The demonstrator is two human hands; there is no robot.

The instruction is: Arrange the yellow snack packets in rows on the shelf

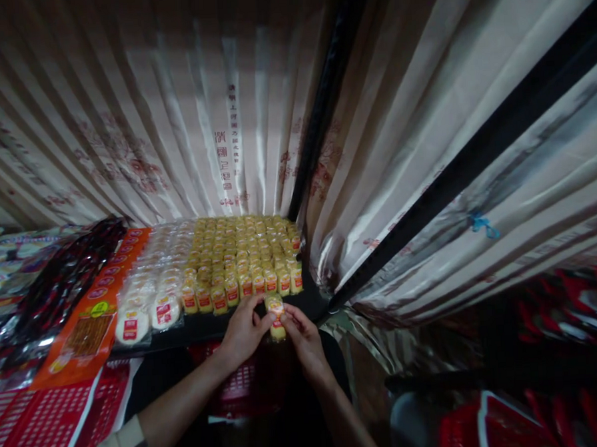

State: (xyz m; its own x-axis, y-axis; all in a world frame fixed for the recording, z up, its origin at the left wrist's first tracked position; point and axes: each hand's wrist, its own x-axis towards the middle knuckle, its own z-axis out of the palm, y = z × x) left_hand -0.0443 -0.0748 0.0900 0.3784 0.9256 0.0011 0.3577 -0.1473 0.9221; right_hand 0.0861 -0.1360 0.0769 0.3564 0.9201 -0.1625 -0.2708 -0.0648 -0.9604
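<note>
Between my two hands is a small yellow packaged cake (276, 326) in a clear wrapper with a red and white label. My left hand (247, 329) pinches its left side, and my right hand (303, 338) grips the right side with thumb and fingers. The cake is held upright just in front of the shelf edge. Behind it stand close rows of matching yellow packaged cakes (243, 256) with red labels. Left of those lie rows of round white wrapped cakes (135, 319), also labelled in red.
Orange snack packets (79, 338) and dark glossy packets (66, 282) lie farther left. Red plastic baskets (49, 423) stand below at the left. Printed pleated curtains (198, 122) hang behind, with a black frame bar (465, 155) slanting across at the right.
</note>
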